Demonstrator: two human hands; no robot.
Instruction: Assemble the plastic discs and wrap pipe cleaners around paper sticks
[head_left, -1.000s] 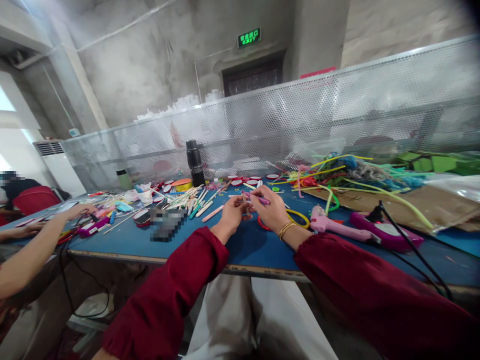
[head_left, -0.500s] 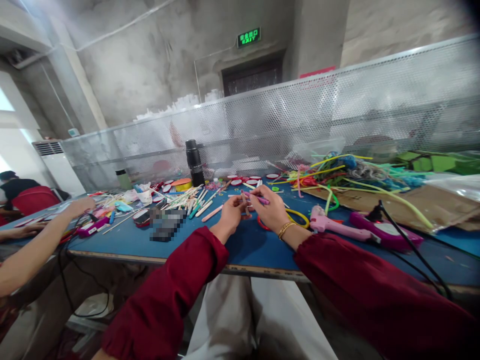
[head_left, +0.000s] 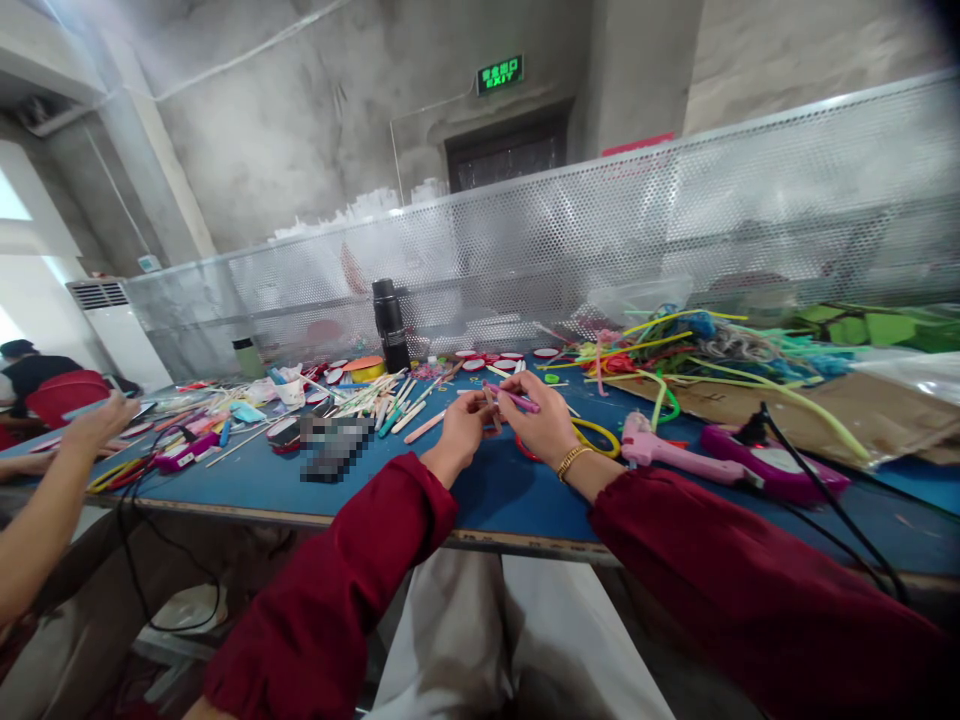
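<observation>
Both my hands meet just above the blue table [head_left: 495, 495]. My left hand [head_left: 462, 425] pinches a short wooden craft stick [head_left: 490, 407] held upright. My right hand [head_left: 544, 420], with a gold bracelet at the wrist, pinches a purple pipe cleaner [head_left: 517, 400] that crosses the stick. A yellow ring and a red ring [head_left: 592, 432] lie flat on the table under my right wrist. Both sleeves are dark red.
A pink glue gun [head_left: 679, 455] and a purple glue gun [head_left: 772, 465] with a black cord lie right of my hands. Loose sticks [head_left: 375, 400], round red-and-white discs, a black bottle [head_left: 391, 325] and a heap of coloured pipe cleaners [head_left: 697, 345] crowd the back. A co-worker's arm [head_left: 52, 500] is at left.
My hands hold nearly still, with small finger movement on the stick and pipe cleaner. The co-worker's hand at left lifted off the table and drew back toward the left.
</observation>
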